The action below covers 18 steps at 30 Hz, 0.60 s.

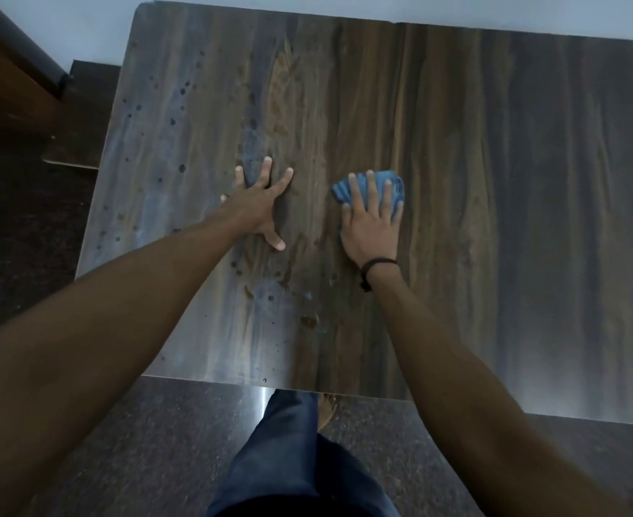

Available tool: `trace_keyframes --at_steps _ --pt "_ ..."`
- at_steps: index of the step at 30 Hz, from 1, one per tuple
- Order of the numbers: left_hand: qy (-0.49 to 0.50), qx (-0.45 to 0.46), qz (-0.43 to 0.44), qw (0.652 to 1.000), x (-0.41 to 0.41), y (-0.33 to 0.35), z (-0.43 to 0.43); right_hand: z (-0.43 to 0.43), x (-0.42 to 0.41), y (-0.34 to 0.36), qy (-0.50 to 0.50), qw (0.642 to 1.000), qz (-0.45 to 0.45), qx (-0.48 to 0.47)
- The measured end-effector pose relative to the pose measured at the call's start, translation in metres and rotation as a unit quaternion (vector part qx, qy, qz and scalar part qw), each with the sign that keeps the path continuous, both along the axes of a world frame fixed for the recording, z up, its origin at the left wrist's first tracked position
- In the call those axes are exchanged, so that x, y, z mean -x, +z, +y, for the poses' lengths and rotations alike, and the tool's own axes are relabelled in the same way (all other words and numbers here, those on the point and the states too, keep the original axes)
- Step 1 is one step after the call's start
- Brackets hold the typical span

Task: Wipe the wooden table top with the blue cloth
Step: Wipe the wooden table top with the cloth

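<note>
Gleaming wooden table top (494, 188), droplets (181, 168) at left

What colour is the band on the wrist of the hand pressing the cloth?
Black: a thin wristband on the right hand, shown in the head view.

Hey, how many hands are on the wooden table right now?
2. The left hand lies flat, fingers spread, on the bare wooden table top left of centre; the right hand presses flat on the blue cloth beside it. None seems hidden.
</note>
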<state>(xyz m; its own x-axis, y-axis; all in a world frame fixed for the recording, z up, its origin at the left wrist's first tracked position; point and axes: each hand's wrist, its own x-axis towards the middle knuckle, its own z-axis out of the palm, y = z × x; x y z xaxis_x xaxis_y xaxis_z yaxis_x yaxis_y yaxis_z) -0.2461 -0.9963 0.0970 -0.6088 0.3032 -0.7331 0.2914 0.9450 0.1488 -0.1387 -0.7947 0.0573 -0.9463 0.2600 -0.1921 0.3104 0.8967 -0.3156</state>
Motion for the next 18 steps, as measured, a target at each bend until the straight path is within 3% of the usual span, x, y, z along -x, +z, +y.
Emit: trace_keyframes --at_steps 4,10,12,15,18 --pt "0.005 0.013 0.002 1.0 0.0 0.001 0.0 -0.011 -0.064 -0.002 0.113 0.993 0.02 -0.039" --pt "-0.002 0.001 0.004 1.0 0.0 0.003 0.0 -0.002 -0.036 -0.001 -0.015 1.0 -0.006 -0.007" --pt "-0.003 0.003 0.009 1.0 -0.002 0.003 0.001 -0.024 -0.041 0.0 0.006 1.0 -0.005 -0.014" --pt "0.005 -0.002 0.009 1.0 -0.005 0.006 0.0 -0.029 -0.094 -0.002 0.114 0.993 0.014 -0.028" --pt "0.007 -0.014 0.003 1.0 -0.014 0.007 -0.008 -0.005 -0.107 -0.002 0.097 0.995 0.003 -0.017"
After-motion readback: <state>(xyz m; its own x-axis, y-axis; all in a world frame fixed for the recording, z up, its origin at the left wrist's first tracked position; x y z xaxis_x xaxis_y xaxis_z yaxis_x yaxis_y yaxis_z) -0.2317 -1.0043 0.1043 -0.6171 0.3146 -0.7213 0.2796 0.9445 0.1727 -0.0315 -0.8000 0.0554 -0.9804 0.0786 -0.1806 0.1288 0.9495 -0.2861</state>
